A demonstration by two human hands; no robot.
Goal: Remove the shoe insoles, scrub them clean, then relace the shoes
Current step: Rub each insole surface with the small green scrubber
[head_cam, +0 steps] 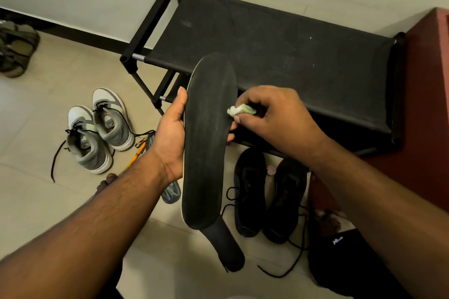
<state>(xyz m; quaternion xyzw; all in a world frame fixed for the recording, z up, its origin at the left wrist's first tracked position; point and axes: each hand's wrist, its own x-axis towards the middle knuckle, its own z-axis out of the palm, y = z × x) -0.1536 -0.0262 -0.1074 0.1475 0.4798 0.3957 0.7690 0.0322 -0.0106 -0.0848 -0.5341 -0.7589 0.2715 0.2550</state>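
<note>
Beige floor tiles (36,201) carry everything, and a pale wall with a dark skirting stands behind. Nearest on the tiles lies a second dark insole (228,247), flat, its front hidden under the one that is held. Just to its right stand the black shoes (269,192), side by side below the front edge of the rack, their loose laces (289,257) spread on the floor.

Above them the left hand (170,138) holds the dark insole (209,138) upright, thumb along its left edge and fingers curled behind so that only the fingertips show at the right edge. The right hand (272,116) pinches a small crumpled wipe (240,110), white and green, and presses it against the right side of the insole.

Further left a grey and white pair of sneakers (102,128) rests on the tiles, with an orange object, maybe a pen (136,153), beside it. At the far side stands the black shoe rack (279,39) against the wall, and sandals (14,48) lie at the left edge.
</note>
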